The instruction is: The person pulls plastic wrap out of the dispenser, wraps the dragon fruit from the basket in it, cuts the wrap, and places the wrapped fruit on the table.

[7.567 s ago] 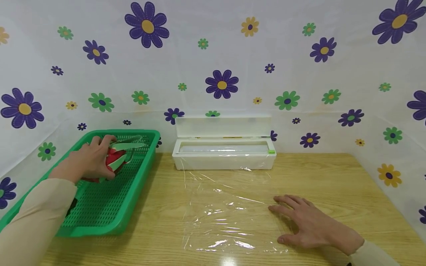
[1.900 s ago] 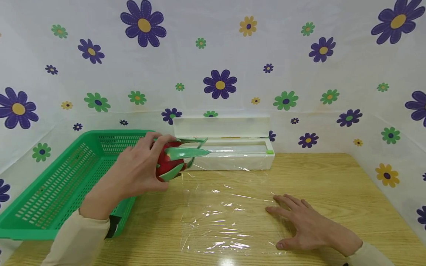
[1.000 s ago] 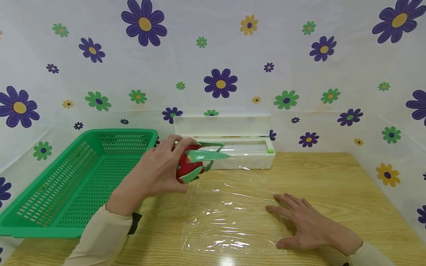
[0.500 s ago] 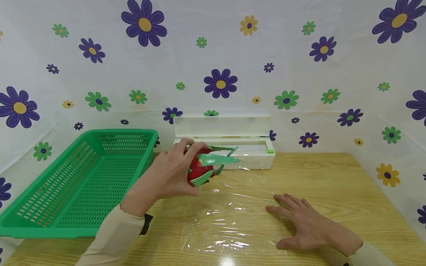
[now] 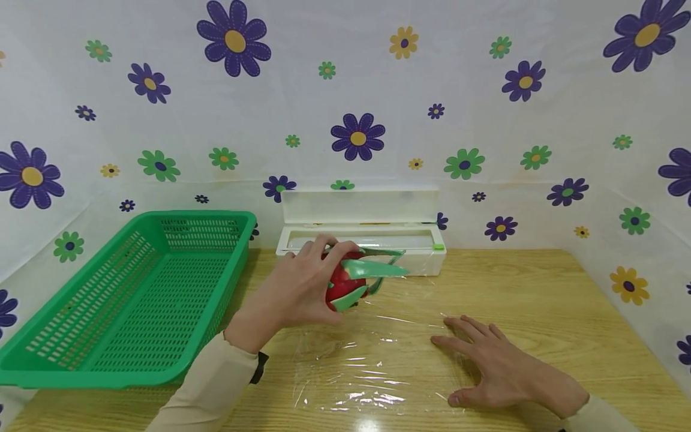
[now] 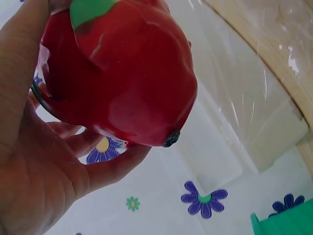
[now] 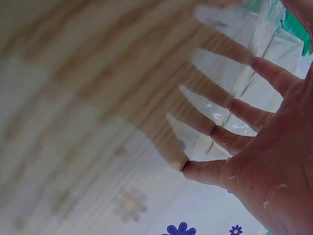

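My left hand (image 5: 302, 288) grips a red dragon fruit (image 5: 345, 287) with green leafy tips pointing right. It holds the fruit above the far left part of a clear plastic wrap sheet (image 5: 367, 366). In the left wrist view the dragon fruit (image 6: 132, 73) shows its smooth red end with a small dark stub, fingers curled round it. My right hand (image 5: 502, 366) rests on the right edge of the wrap, fingers spread. The right wrist view has the right hand (image 7: 269, 147) with its fingertips touching the surface. The wrap runs back to a white dispenser box (image 5: 415, 264) with its lid raised.
A green perforated basket (image 5: 227, 294) stands on the left of the wooden table (image 5: 529, 288). A green slider (image 5: 438, 246) sits at the dispenser's right end. Behind the table hangs a white flower-patterned cloth (image 5: 302, 96).
The left hand has lifted the dragon fruit out of the green basket and carried it right, lately also nearer, over the wrap. The right hand has stayed in place.
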A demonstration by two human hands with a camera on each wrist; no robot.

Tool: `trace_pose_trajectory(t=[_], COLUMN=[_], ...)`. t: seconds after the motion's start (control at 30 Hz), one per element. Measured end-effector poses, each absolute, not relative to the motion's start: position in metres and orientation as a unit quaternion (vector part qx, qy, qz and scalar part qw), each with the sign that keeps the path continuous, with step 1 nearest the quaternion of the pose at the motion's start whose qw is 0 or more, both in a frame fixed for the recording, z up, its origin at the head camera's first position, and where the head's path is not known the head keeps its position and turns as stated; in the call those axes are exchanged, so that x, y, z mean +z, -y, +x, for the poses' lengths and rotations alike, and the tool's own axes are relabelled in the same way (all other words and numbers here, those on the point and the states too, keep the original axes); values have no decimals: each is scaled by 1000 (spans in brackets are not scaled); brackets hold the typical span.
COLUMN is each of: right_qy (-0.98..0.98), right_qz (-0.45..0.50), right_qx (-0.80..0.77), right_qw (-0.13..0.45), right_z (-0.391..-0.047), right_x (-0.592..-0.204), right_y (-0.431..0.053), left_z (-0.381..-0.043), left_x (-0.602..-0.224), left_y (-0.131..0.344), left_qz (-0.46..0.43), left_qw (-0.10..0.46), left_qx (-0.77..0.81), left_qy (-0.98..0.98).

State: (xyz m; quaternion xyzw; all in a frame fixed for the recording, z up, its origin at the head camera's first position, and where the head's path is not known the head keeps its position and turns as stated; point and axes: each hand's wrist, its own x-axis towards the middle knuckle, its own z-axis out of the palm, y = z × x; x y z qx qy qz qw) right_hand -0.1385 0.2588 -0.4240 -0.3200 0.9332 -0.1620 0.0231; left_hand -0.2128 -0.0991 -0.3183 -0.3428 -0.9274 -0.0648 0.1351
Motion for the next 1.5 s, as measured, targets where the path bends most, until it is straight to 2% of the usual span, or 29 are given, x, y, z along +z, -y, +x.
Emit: trace_pose_trajectory(t=[0.17, 0.43, 0.77, 1.1, 1.5], right_qy=[-934, -935, -934, -936, -938], right_qz=[-319, -316, -320, -318, -312], right_qx=[-162, -159, -157, -151, -150], right_qw=[25, 28, 20, 21, 25], right_z=[-139, -138, -139, -139, -138], right_x=[-425, -423, -425, -426, -423], right_y=[-258, -258, -259, -258, -257], left_z=[-213, -215, -218, -220, -221], left_x=[-326, -338, -346, -360, -365], left_y=[87, 71, 52, 49, 45], left_qz=[-338, -334, -300, -293, -309], left_qw=[120, 132, 104, 71, 64], left_qx=[-51, -47, -39, -14, 9], left_qy=[932, 932, 947, 953, 949])
